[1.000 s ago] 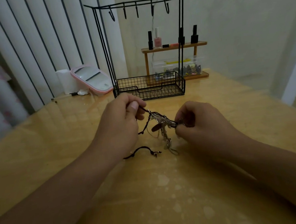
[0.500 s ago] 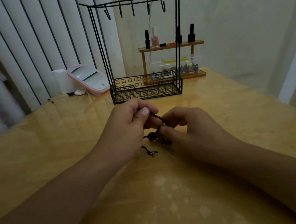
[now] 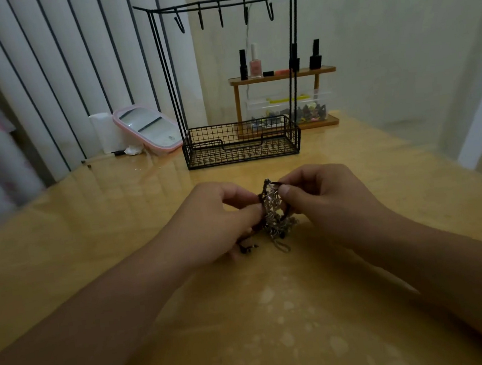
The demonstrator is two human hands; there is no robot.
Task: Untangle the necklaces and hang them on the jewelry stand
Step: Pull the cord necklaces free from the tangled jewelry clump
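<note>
A tangled clump of necklaces, silver chain mixed with dark cord, hangs between my two hands just above the table. My left hand pinches its left side with thumb and fingers. My right hand pinches a dark cord at the clump's top. A loose cord end and a silver clasp trail onto the table below. The black wire jewelry stand rises behind, its top bar hooks bare and its mesh basket holding nothing.
A wooden shelf with nail polish bottles stands behind the stand, a clear box of small items under it. A pink-rimmed mirror and a white roll sit at the back left. The yellow table carries pale stains near me.
My hands drew together, then parted slightly. The right hand rose to pinch the cord at the top, and the clump now hangs bunched upright between them.
</note>
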